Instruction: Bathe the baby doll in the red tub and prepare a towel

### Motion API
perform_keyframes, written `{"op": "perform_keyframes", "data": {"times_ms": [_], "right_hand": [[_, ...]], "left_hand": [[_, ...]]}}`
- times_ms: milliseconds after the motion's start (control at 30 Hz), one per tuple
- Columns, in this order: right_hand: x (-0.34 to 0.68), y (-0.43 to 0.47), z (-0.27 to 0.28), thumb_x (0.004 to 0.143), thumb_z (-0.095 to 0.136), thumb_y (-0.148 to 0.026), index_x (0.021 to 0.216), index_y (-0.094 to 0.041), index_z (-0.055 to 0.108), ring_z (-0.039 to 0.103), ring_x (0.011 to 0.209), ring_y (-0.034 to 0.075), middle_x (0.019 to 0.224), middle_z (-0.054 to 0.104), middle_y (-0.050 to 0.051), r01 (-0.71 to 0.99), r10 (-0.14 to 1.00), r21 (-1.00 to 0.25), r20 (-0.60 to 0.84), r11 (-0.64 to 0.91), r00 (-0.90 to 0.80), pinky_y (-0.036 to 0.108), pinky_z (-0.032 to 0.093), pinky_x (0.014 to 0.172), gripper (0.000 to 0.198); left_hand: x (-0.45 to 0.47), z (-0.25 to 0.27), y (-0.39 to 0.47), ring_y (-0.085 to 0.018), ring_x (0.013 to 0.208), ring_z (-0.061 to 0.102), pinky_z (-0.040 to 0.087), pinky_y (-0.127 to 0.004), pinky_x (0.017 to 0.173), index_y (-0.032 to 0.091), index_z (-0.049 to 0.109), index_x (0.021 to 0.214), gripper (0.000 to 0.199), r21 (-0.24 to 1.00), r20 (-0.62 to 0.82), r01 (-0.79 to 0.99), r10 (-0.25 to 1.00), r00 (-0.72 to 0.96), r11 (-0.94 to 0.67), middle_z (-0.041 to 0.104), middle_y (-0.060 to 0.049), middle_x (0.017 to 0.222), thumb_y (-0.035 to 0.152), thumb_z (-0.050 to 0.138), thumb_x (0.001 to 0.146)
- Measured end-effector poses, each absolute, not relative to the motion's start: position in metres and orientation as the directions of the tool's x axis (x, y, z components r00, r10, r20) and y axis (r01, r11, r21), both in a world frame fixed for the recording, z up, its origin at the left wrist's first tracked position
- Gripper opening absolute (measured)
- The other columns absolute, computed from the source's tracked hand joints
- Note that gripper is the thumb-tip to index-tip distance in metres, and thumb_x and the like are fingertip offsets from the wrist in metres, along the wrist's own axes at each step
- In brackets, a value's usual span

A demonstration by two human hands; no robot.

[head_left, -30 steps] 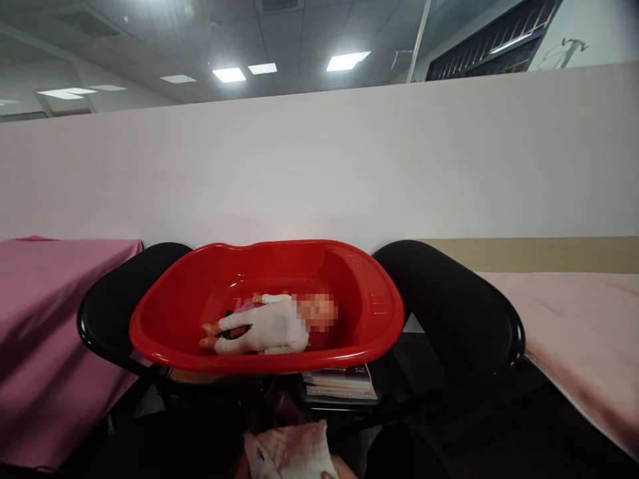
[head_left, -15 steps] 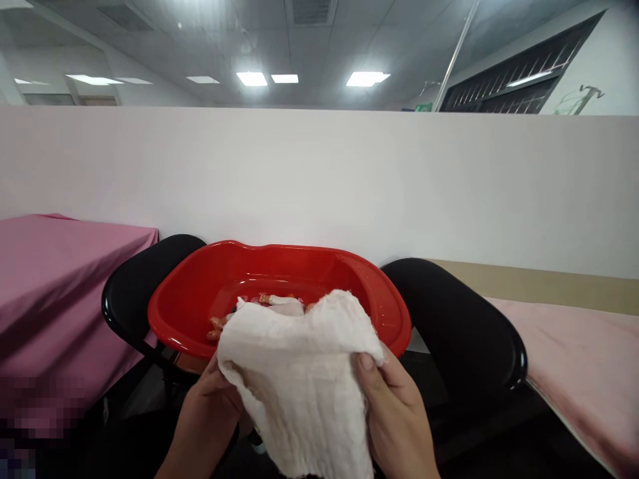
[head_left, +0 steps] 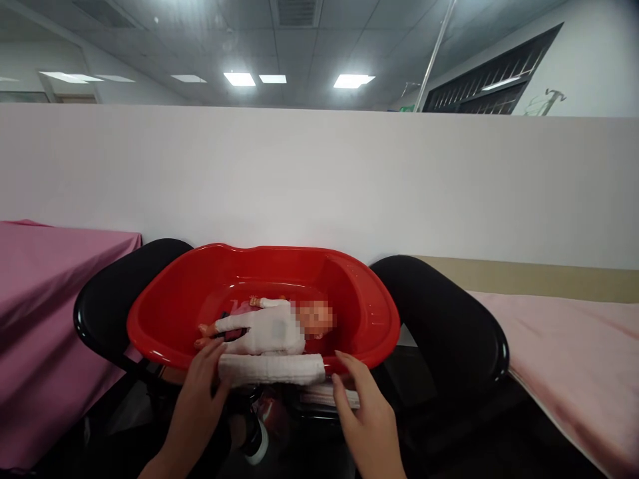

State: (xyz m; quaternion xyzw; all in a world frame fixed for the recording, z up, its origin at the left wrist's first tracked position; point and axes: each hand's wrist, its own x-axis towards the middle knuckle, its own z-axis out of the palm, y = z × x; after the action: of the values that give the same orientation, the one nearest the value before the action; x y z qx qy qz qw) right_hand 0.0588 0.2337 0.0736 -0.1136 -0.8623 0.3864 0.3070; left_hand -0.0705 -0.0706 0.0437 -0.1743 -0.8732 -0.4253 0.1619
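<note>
Two black chairs flank the work area: one at left [head_left: 107, 303], one at right [head_left: 444, 319], their rounded backs toward the camera. A table draped in magenta cloth [head_left: 44, 293] stands at far left; a surface covered in pale pink cloth [head_left: 574, 346] runs along the right, with a tan strip [head_left: 539, 279] behind it. White partition wall [head_left: 319, 179] spans the background; above it a grey panelled ceiling with lit rectangular lights [head_left: 352, 80] and a dark louvred window [head_left: 494, 80] at upper right.
</note>
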Motion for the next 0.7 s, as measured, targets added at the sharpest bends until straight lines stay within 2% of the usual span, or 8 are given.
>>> {"op": "perform_keyframes", "data": {"times_ms": [133,200,267,367,433,467,567,700], "right_hand": [[0.017,0.225,0.108,0.103,0.075,-0.036,0.16,-0.025,0.063,0.052,0.159,0.031,0.171,0.054,0.011,-0.227,-0.04,-0.544,0.334,0.808,-0.942,0.051,0.045,0.133,0.06],[-0.009,0.22,0.124,0.086,0.095,-0.038,0.171,-0.024,0.05,0.038,0.168,0.036,0.181,0.039,0.015,-0.256,-0.208,-0.435,0.156,0.863,-0.966,0.057,0.035,0.139,0.097],[-0.029,0.214,0.134,0.074,0.104,-0.041,0.174,-0.018,0.044,0.039,0.166,0.043,0.178,0.039,0.023,-0.243,-0.265,-0.326,-0.022,0.914,-0.964,0.062,0.036,0.137,0.119],[-0.038,0.199,0.128,0.089,0.091,-0.029,0.154,-0.01,0.065,0.071,0.133,0.045,0.144,0.072,0.025,-0.162,-0.189,-0.144,-0.195,0.976,-0.962,0.063,0.056,0.117,0.073],[-0.031,0.19,0.111,0.102,0.069,-0.015,0.143,-0.01,0.073,0.078,0.118,0.041,0.127,0.079,0.021,-0.116,-0.119,-0.031,-0.155,0.993,-0.981,0.059,0.063,0.106,0.041],[-0.024,0.186,0.101,0.104,0.061,-0.01,0.146,-0.011,0.072,0.077,0.123,0.041,0.133,0.077,0.022,-0.105,-0.104,0.004,-0.093,0.994,-0.99,0.06,0.062,0.108,0.043],[0.002,0.187,0.074,0.102,0.068,-0.017,0.167,-0.012,0.056,0.055,0.155,0.046,0.168,0.053,0.026,-0.143,-0.139,-0.047,0.072,0.989,-0.988,0.067,0.046,0.129,0.066],[0.014,0.215,0.084,0.096,0.082,-0.047,0.174,-0.02,0.047,0.034,0.168,0.045,0.18,0.036,0.018,-0.196,-0.178,-0.443,0.081,0.875,-0.981,0.067,0.031,0.139,0.09]], "left_hand": [[-0.096,0.07,-0.033,-0.038,0.158,0.051,0.042,-0.057,0.132,0.025,0.064,0.158,0.064,0.401,0.252,0.697,0.659,-0.708,0.595,0.059,-0.015,0.168,0.026,0.072,0.094],[-0.11,0.083,-0.019,-0.043,0.151,0.058,0.046,-0.059,0.127,0.02,0.061,0.163,0.08,0.329,0.046,0.707,0.738,-0.674,0.626,0.062,-0.018,0.164,0.021,0.079,0.084],[-0.12,0.092,-0.013,-0.045,0.14,0.067,0.053,-0.057,0.118,0.02,0.059,0.165,0.086,0.332,-0.098,0.712,0.773,-0.627,0.619,0.069,-0.018,0.156,0.018,0.076,0.082],[-0.128,0.095,-0.018,-0.043,0.132,0.073,0.056,-0.053,0.112,0.028,0.058,0.169,0.088,0.454,-0.086,0.737,0.848,-0.523,0.5,0.075,-0.013,0.149,0.013,0.062,0.082],[-0.13,0.094,-0.023,-0.042,0.133,0.072,0.054,-0.05,0.114,0.033,0.059,0.168,0.089,0.528,-0.033,0.74,0.88,-0.473,0.417,0.075,-0.009,0.149,0.012,0.059,0.082],[-0.13,0.094,-0.026,-0.041,0.136,0.071,0.051,-0.05,0.118,0.033,0.06,0.168,0.089,0.551,-0.021,0.734,0.886,-0.463,0.397,0.074,-0.008,0.152,0.013,0.06,0.082],[-0.135,0.101,-0.027,-0.042,0.151,0.059,0.04,-0.051,0.13,0.027,0.063,0.165,0.088,0.62,-0.087,0.68,0.896,-0.435,0.39,0.063,-0.011,0.164,0.026,0.074,0.078],[-0.172,0.111,-0.025,-0.037,0.148,0.062,0.046,-0.046,0.125,0.024,0.075,0.15,0.063,0.76,-0.055,0.506,0.816,-0.575,0.407,0.067,-0.013,0.159,0.044,0.069,0.09]]}}
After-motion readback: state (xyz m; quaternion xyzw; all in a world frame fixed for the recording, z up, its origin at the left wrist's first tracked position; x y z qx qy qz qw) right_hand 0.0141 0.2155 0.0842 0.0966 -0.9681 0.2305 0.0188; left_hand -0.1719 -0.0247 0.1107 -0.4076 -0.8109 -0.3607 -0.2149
